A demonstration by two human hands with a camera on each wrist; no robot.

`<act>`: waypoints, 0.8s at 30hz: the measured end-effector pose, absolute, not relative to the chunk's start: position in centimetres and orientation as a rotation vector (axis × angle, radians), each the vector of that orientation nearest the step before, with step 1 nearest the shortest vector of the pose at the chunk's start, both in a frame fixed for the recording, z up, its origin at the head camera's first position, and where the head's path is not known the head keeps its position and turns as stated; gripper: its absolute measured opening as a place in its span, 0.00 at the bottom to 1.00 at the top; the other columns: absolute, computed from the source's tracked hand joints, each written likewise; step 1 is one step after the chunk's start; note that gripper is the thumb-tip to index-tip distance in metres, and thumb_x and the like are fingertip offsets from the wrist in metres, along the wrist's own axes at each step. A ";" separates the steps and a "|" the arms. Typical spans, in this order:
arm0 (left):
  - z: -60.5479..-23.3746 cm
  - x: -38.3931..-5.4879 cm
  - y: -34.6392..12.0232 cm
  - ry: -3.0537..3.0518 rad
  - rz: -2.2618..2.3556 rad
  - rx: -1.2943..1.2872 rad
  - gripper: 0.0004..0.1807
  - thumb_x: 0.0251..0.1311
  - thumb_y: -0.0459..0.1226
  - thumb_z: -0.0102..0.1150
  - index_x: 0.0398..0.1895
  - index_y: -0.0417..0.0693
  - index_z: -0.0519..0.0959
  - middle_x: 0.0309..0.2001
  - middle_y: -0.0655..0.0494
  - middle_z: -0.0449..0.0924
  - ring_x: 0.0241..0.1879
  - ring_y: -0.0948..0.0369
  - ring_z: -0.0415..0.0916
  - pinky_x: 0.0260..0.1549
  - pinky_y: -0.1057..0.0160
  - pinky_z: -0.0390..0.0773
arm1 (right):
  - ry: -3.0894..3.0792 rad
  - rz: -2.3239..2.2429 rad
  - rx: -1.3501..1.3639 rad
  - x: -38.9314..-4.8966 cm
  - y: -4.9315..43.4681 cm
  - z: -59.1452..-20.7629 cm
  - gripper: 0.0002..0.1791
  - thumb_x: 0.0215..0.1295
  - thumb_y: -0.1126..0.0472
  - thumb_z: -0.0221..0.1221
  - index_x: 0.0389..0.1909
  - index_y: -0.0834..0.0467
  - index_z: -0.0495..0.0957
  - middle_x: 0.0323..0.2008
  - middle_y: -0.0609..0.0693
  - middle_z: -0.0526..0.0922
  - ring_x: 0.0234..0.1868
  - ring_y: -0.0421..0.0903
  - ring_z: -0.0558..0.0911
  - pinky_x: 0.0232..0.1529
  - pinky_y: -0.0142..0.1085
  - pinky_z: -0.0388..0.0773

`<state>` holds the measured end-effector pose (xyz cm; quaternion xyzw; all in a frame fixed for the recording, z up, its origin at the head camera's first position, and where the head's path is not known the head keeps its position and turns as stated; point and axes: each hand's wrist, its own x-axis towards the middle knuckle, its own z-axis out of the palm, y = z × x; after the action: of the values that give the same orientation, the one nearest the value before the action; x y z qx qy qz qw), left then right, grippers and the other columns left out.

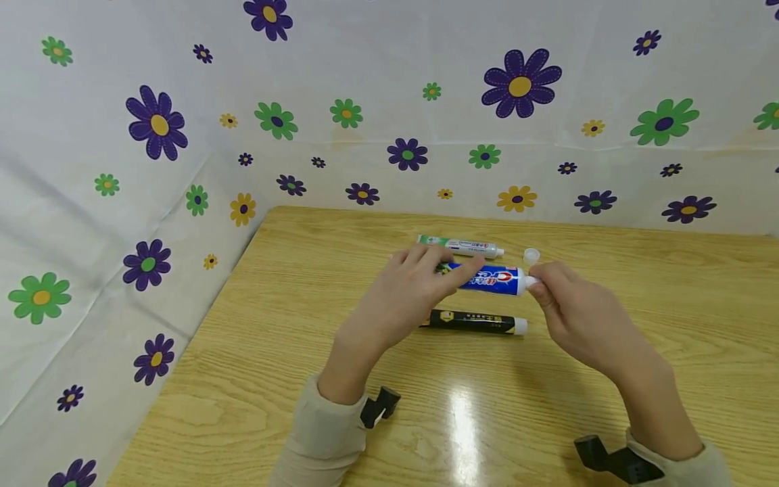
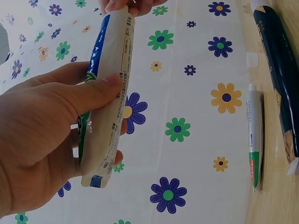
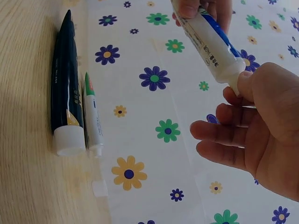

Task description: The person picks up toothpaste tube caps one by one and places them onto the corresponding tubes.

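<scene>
Blue-and-white plastic tube (image 1: 494, 279): likely light, squeezable; best held mid-body. Left hand (image 1: 403, 289), fingers gripping body; right hand (image 1: 581, 314), fingers pinching tip.

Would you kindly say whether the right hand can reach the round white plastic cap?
Probably yes: the cap lies uncovered nearby, though the right hand would likely first have to release the blue-and-white toothpaste tube.

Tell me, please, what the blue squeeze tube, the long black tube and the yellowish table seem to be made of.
The blue squeeze tube seems glossy plastic or laminate, glinting along its blue side. The long black tube, shiny with highlights, is probably similar. The yellowish table seems wood or laminate: grained, glossy, reflecting light.
</scene>
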<state>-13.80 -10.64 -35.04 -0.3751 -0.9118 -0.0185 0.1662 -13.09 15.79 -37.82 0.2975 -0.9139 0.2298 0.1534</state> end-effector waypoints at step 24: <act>-35.2 -13.7 -9.8 -2.459 -0.310 -1.138 0.29 0.69 0.25 0.52 0.70 0.57 0.71 0.48 0.49 0.76 0.46 0.55 0.78 0.52 0.55 0.78 | -2.253 1.463 0.734 -13.2 14.5 -38.8 0.20 0.75 0.70 0.42 0.20 0.56 0.65 0.13 0.40 0.62 0.13 0.36 0.59 0.12 0.34 0.54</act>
<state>-13.75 -9.81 -35.18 -0.4083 -0.8823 -0.1113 0.2059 -13.21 14.50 -38.83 0.2595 -0.7961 0.5171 0.1773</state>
